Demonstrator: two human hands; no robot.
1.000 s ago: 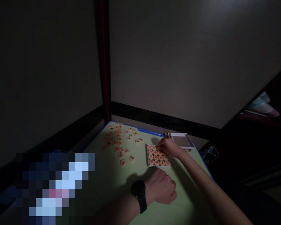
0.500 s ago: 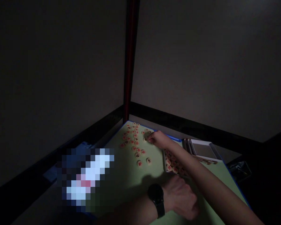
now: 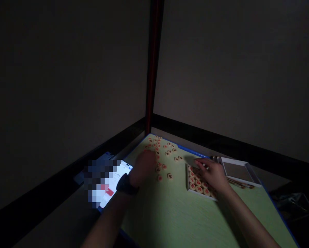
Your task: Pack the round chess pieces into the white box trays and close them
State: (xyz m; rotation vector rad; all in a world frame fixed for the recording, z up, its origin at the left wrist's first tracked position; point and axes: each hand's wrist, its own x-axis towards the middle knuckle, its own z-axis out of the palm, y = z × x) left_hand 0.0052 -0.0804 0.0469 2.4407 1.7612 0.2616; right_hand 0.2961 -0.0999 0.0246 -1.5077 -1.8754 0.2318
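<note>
My right hand [image 3: 214, 175] is over the open white box [image 3: 188, 179], its thumb and fingers pinched together near the far edge. Whatever is between those fingertips is hidden. Rows of round Chinese chess pieces [image 3: 199, 189] with red characters fill the visible part of the box; my hand covers the rest. My left hand [image 3: 145, 166], with a dark watch on the wrist, is smeared by motion above the left side of the table. It is nearest to the loose Chinese chess pieces [image 3: 169, 176], scattered toward the far corner with red or dark characters. Its fingers cannot be made out.
The pale green table [image 3: 167, 213] has a blue edge and stands in a dim corner. A white tray or lid [image 3: 237, 169] lies at the right on brownish flat things. A lit phone [image 3: 118, 177], partly blurred out, is at the left edge.
My right hand has drawn back from the loose pieces to the box. My left hand has swung from the near side of the table forward and left to the loose pieces. The view has shifted slightly.
</note>
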